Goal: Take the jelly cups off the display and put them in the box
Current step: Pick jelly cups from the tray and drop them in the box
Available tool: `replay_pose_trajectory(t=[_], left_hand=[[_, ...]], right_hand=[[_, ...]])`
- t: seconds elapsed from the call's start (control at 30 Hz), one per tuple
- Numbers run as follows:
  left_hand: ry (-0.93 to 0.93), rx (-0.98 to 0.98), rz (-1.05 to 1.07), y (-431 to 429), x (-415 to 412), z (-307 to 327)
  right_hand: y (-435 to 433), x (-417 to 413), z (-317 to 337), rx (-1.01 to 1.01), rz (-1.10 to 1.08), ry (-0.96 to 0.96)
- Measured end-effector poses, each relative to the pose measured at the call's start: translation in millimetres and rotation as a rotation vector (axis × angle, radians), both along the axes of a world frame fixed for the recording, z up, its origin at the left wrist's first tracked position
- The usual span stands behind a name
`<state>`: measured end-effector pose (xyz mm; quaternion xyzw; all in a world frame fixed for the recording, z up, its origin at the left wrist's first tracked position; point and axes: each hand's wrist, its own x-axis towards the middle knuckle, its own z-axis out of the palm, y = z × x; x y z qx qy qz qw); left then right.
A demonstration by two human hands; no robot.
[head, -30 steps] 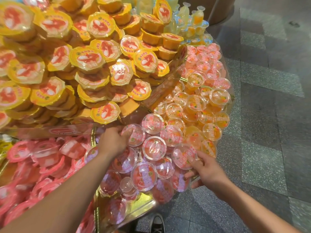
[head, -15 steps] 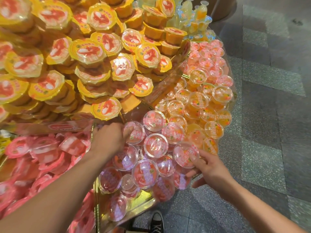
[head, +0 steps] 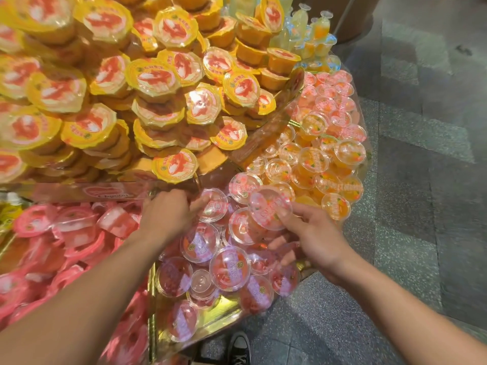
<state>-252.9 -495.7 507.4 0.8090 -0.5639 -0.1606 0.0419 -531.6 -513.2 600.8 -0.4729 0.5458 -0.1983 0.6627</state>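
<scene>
Jelly cups (head: 229,267) with pink filling lie heaped in the near middle bin of the display (head: 218,316), between pink-lidded tubs (head: 73,227) on the left and orange cups (head: 313,160) on the right. Your right hand (head: 319,235) holds one clear cup (head: 270,208) raised just above the heap, its grip pinching the rim between thumb and forefinger. Your left hand (head: 168,214) lies at the heap's far left edge, one finger touching a second cup (head: 213,205); whether that grip holds it cannot be told.
</scene>
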Motion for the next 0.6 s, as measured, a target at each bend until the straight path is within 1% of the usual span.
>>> replay_pose_trajectory(t=[0.1, 0.23, 0.4, 0.6], left_hand=[[-0.001, 0.011, -0.017, 2, 0, 4], [-0.048, 0.002, -0.071, 9, 1, 18], [-0.09, -0.063, -0.119, 20, 5, 31], [-0.117, -0.101, -0.143, 36, 10, 39]], right_hand=[[-1, 17, -6, -0.013, 0.083, 0.071], [-3, 27, -7, -0.035, 0.117, 0.124], [-4, 29, -5, -0.072, 0.171, 0.222], [-1, 32, -3, -0.07, 0.173, 0.251]])
